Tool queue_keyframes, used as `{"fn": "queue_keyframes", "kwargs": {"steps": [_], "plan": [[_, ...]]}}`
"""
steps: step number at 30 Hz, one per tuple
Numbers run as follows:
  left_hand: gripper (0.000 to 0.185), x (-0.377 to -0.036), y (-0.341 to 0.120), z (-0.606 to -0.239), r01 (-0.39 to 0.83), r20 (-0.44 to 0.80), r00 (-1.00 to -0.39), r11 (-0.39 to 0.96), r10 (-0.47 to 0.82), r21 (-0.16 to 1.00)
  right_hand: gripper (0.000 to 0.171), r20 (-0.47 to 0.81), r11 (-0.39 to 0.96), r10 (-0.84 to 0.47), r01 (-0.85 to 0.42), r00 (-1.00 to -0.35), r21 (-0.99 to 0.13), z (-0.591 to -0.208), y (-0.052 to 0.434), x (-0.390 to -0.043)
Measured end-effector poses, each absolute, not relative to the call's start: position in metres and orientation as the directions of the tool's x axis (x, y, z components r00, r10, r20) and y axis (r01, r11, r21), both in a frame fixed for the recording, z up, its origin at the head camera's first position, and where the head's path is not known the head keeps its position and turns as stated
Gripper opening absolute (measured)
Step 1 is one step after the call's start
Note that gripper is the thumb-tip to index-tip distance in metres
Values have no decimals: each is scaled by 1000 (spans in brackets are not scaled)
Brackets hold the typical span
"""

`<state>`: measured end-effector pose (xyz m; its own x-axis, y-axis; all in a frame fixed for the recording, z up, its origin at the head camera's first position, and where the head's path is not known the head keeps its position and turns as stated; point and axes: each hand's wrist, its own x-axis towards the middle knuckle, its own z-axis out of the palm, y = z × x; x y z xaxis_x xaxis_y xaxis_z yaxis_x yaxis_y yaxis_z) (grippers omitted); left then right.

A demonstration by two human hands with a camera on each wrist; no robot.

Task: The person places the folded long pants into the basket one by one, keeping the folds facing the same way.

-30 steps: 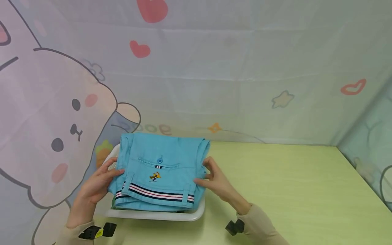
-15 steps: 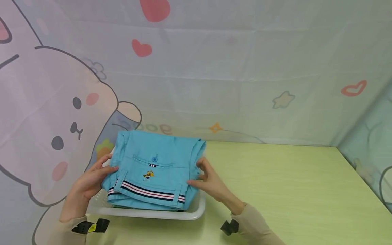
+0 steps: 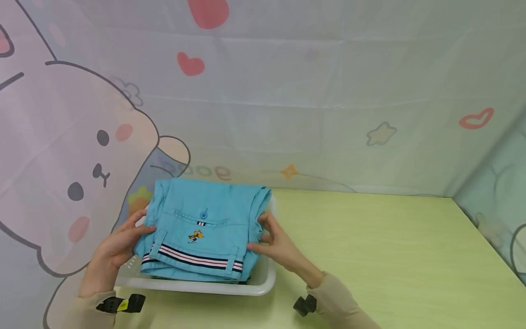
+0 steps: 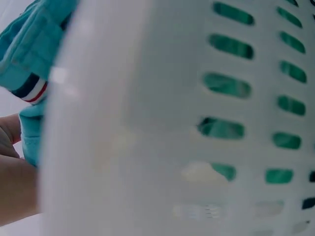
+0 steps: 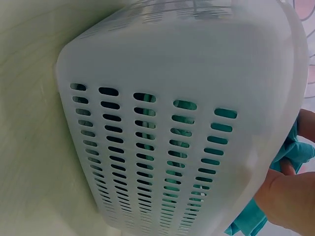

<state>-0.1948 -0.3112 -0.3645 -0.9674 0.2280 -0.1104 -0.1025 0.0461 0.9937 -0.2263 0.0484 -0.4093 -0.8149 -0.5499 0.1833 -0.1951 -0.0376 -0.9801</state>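
Observation:
Folded light blue trousers [image 3: 209, 233] lie over the mouth of a white plastic basket [image 3: 197, 285] in the head view. They show a buttoned back pocket, a small embroidered figure and a striped waistband. My left hand [image 3: 117, 244] grips their left edge, thumb on top. At the right edge, my right hand [image 3: 283, 246] pinches the folded layers between thumb and fingers. The undersides of the folds are hidden. In the right wrist view, the trousers [image 5: 251, 216] and my right hand [image 5: 288, 196] appear beside the basket's rim.
The basket's slotted wall [image 5: 162, 64] fills much of both wrist views, with green material behind the slots. It stands at the left of a pale green table [image 3: 370, 256]. A printed cloth backdrop [image 3: 287, 91] hangs behind the table.
Both hands have shifted left with the trousers, which sit slightly lower at the front. More of the basket's right rim now shows. Both hands keep their hold.

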Motion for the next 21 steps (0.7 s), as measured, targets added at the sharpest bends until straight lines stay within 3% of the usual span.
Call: {"fn": "queue_keyframes", "kwargs": {"steps": [14,21], "plan": [[30,-198,-312,-372,-170,-191,-969,138,156,976,48,166,-3,-558,-198,-813,-980,-410,51,-225],[44,-196,-315,-374,-186,-218,-973,293,81,938,49,126,50,-561,-186,-818,-981,-407,55,-220]]}}
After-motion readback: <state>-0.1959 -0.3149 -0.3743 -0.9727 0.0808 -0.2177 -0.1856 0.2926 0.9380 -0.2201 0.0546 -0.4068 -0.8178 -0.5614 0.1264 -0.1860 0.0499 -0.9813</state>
